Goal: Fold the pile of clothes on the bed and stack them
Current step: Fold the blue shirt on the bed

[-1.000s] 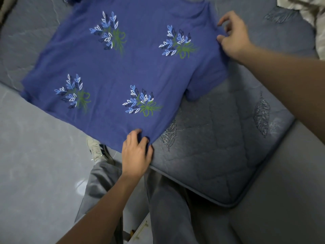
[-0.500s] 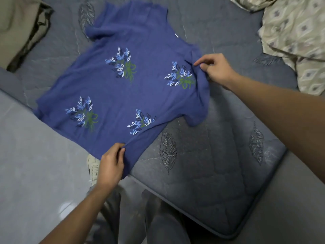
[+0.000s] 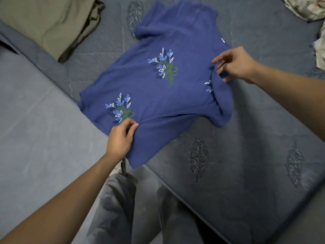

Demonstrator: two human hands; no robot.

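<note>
shirt (image 3: 158,95) lies flat on the bed (image 3: 246,155), and i've just carried its right side inward. my left hand (image 3: 121,138) pinches the hem, my right hand (image 3: 235,65) pinches the shoulder; two flower prints are now covered, so i judge the first lengthwise fold half done. folded tan cloth (image 3: 52,23) waits beyond.

The right side of the blue short-sleeved T-shirt with leaf sprigs (image 3: 158,88) is folded over, so one printed sprig (image 3: 209,86) shows only a sliver and another is hidden. The olive-beige folded garment with dark trim (image 3: 52,20) is cut off by the top edge. The pale patterned cloth (image 3: 306,7) runs out at the upper right corner. The right hand (image 3: 235,65) covers its pinched fabric edge.
</note>
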